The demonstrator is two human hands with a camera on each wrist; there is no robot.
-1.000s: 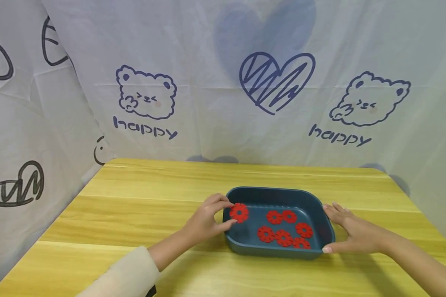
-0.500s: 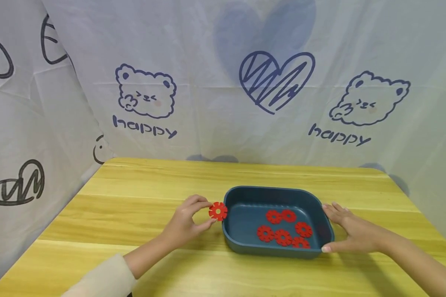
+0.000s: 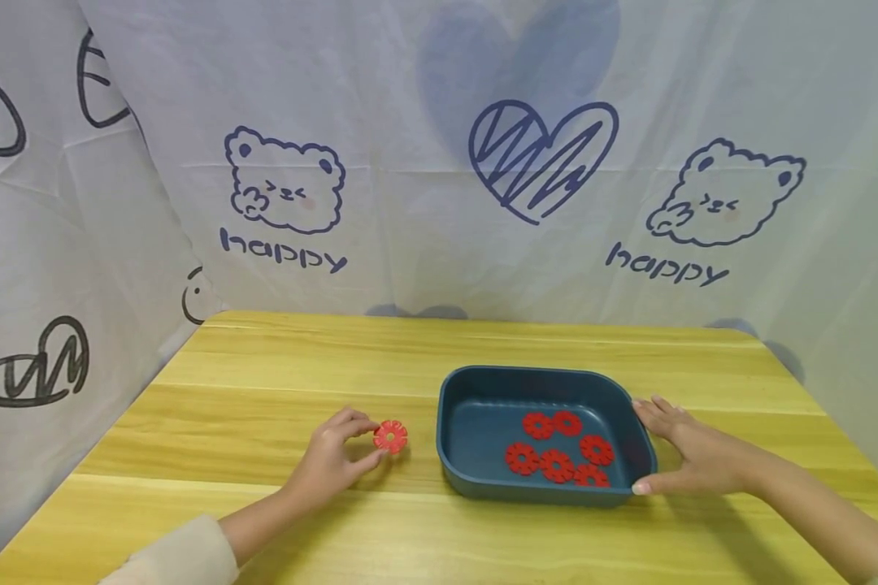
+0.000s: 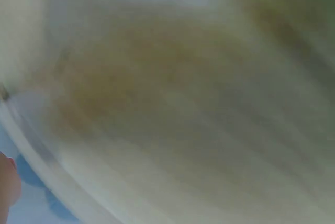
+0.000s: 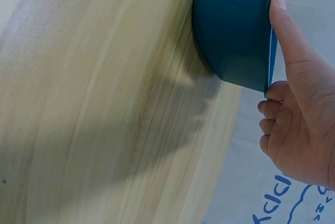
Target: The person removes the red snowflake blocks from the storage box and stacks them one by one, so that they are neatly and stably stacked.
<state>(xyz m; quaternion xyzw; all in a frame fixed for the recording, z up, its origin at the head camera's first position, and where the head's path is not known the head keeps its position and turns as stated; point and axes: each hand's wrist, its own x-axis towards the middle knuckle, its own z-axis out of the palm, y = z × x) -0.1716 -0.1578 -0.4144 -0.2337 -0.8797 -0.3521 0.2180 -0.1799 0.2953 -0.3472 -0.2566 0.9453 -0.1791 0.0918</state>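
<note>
A red, notched building disc [image 3: 391, 437] with a hole in its centre is pinched between the thumb and forefinger of my left hand [image 3: 329, 459], left of the dark teal tray [image 3: 549, 494]. Several more red discs [image 3: 557, 466] lie on the tray floor towards its right half. My right hand [image 3: 702, 455] rests against the tray's right end, fingers along the outer side and thumb at the near corner. In the right wrist view, the thumb of my right hand [image 5: 303, 109] lies along the tray rim [image 5: 272, 30]. The left wrist view is blurred; the held disc cannot be made out there.
The tray stands on a yellow wood-grain table [image 3: 322, 357]. Behind it hangs a white cloth [image 3: 410, 227] printed with bears and hearts; another cloth [image 3: 44, 268] borders the left side.
My left hand has lifted one red disc out of the tray's left end and carried it left over the table. My right hand and the tray stay nearly still.
</note>
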